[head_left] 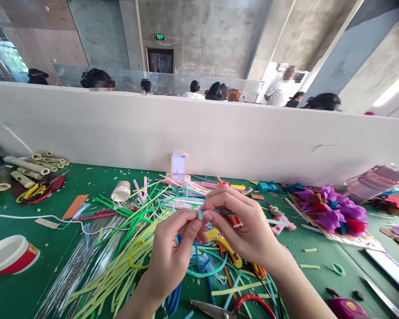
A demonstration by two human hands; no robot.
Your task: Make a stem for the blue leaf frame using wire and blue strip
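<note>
My left hand point(173, 252) and my right hand point(244, 226) meet above a green table point(53, 248). Both pinch a small light-blue piece point(200, 214) between their fingertips. The right hand also holds a thin grey wire point(224, 213) that points to the right. Beneath the hands lies a heap of coloured plastic strips point(142, 221), green, yellow, blue and pink. A yellow glue gun point(224, 246) lies just under the right hand.
Thin metal wires point(83, 261) spread at the lower left, beside a red-and-white paper bowl point(9, 254). Scissors with red handles point(232, 308) lie near the front edge. Purple felt flowers point(332, 210) sit at the right. A white partition point(199, 133) closes the back; other people sit beyond it.
</note>
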